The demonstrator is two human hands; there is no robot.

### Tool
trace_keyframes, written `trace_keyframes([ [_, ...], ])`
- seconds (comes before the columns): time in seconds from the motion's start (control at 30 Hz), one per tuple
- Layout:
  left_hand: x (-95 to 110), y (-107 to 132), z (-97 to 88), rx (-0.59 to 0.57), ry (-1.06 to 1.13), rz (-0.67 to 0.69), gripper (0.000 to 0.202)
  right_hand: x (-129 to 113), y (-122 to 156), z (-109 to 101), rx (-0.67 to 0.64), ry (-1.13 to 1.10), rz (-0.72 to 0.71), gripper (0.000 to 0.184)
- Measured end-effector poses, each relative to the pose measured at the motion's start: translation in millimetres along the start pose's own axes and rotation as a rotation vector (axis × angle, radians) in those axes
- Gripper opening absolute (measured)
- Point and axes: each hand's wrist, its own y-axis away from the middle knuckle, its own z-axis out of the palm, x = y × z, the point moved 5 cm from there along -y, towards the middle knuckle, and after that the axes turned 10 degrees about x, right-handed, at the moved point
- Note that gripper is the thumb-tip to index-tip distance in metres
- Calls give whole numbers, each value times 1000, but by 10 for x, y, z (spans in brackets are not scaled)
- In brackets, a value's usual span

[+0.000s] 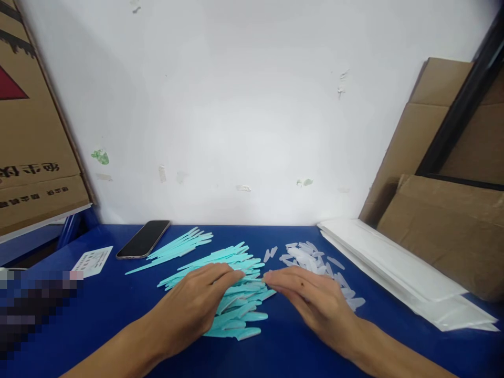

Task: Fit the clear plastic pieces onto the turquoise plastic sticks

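Observation:
A spread pile of turquoise eyebrow razors point(236, 317) with slim tapered handles lies in front of me. Over it, my left hand point(205, 294) is closed, thumb against the fingers, on an eyebrow razor whose end points toward my right hand. My right hand point(311, 294) has its fingertips pinched together at that razor's end; whatever lies between them is hidden. Just beyond the right hand is a heap of small translucent blade caps point(307, 257), with a couple lying apart to its left. A smaller group of turquoise razors point(181, 245) fans out at the back left.
A phone point(145, 239) and a printed white card point(93, 261) lie on the blue table point(129, 299) at left. White flat sheets or bags point(397, 268) are stacked at right. Cardboard boxes point(35, 126) stand left, more cardboard point(444, 231) right, and a white wall point(244, 115) behind.

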Motion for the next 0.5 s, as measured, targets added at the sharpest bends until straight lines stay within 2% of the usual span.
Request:
trace_keyframes([
  [0.2,122,-14,-35,50,48,-1,51,-129,-39,-63,81,4,-7,39],
  [0.4,139,-4,-19,-8,-5,7,55,-81,-21,-22,6,-20,-12,39],
  [0.5,133,-34,-24,-58,-61,78,52,-32,-4,10,-115,93,-23,44],
])
